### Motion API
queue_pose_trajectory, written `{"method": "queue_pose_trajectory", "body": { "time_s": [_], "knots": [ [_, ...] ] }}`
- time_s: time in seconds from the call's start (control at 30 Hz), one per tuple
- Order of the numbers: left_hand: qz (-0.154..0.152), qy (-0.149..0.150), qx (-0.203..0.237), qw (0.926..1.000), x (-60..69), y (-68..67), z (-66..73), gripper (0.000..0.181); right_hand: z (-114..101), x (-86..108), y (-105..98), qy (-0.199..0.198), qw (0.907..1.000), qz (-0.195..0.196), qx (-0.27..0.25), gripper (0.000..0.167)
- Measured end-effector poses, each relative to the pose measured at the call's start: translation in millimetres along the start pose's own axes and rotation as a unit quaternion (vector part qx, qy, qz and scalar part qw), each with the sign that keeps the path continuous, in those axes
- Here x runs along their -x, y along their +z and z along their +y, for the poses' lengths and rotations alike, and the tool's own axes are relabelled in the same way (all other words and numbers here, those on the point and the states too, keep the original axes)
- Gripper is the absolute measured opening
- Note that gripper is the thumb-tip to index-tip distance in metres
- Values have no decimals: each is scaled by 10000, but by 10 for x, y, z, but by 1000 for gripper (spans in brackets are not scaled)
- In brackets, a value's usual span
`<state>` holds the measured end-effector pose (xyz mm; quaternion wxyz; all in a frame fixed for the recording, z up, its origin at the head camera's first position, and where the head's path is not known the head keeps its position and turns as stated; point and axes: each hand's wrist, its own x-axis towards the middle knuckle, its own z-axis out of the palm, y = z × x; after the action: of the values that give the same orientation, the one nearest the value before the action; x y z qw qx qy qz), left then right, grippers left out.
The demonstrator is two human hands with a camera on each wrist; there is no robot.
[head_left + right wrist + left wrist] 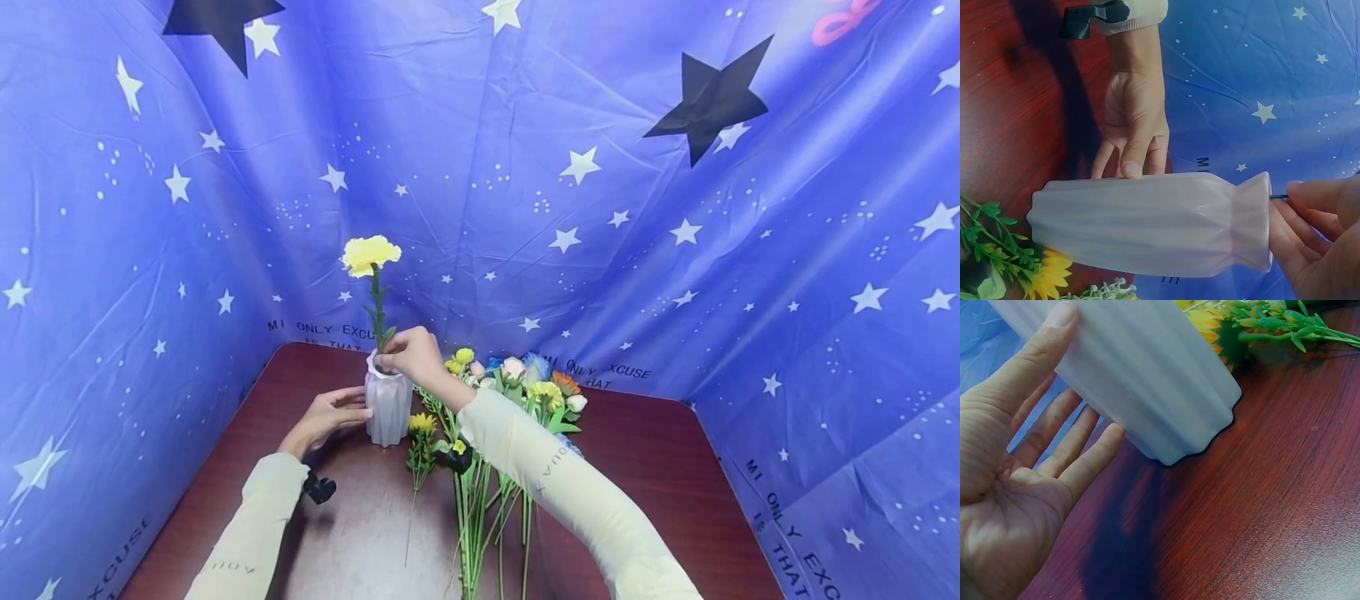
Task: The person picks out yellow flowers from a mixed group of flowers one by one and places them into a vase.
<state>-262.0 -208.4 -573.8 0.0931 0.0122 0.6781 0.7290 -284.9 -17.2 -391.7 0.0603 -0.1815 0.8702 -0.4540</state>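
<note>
Ruffled yellow flower (372, 254) is pinched by its leafy green stem (377, 302) in the narrowed right grip (414, 360), at the mouth of the pale, fluted vase (387, 408). Vase is stood upright on the red-brown, wood-grained bench (637, 467); its side is touched by the left grip (326, 419), fingers spread.

Left hand (1019, 494) is touching the pale fluted vase (1154, 381), thumb tip resting on its side, other fingers extending, palm facing the camera; vase is slanting across the view, top running out of frame, scalloped base resting on the reddish-brown table (1260, 487); dark shadow (1116, 556) is falling beneath; yellow flower (1205, 328) and green stems (1291, 324) are lying at upper right; blue cloth (975, 344) is showing upper left.
</note>
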Motion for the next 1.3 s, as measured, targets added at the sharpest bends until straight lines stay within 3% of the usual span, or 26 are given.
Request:
{"method": "queue_pose_trajectory", "body": {
  "time_s": [0.53, 1.3],
  "knots": [
    [-9, 143, -19, 9999, -11, -10, 10, 69, -36, -45, 60, -286, 9934, 76, 1107, 8],
    [57, 87, 29, 9999, 3, 4, -18, 71, -39, -35, 123, -131, 9908, 58, 1349, 11]
  ]
}}
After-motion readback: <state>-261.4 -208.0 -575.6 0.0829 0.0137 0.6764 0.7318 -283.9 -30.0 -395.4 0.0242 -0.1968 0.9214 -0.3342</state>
